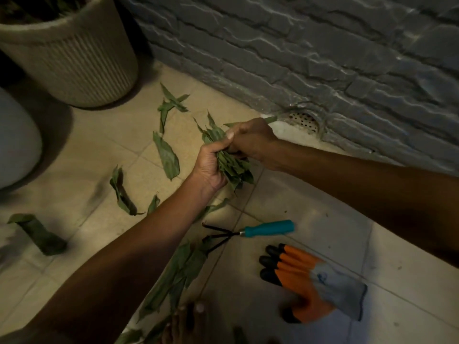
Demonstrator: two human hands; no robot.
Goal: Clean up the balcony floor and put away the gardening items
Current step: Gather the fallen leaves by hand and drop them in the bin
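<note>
My left hand (210,165) grips a bunch of green leaves (229,160) above the tiled floor. My right hand (250,140) comes in from the right and holds the same bunch at its upper part, thumb on top. Loose leaves lie scattered on the floor: one long leaf (167,156), a curled one (121,191), a folded one (39,233) and a pile (178,274) under my left forearm. A small hand rake (250,232) with a teal handle lies below the hands. Orange, black and grey gardening gloves (313,281) lie to its lower right.
A ribbed beige plant pot (74,60) stands at the upper left, with a pale rounded object (17,140) at the left edge. A grey brick wall (323,58) runs along the back, with a round floor drain (304,121) at its base. Bare toes (188,316) show at the bottom.
</note>
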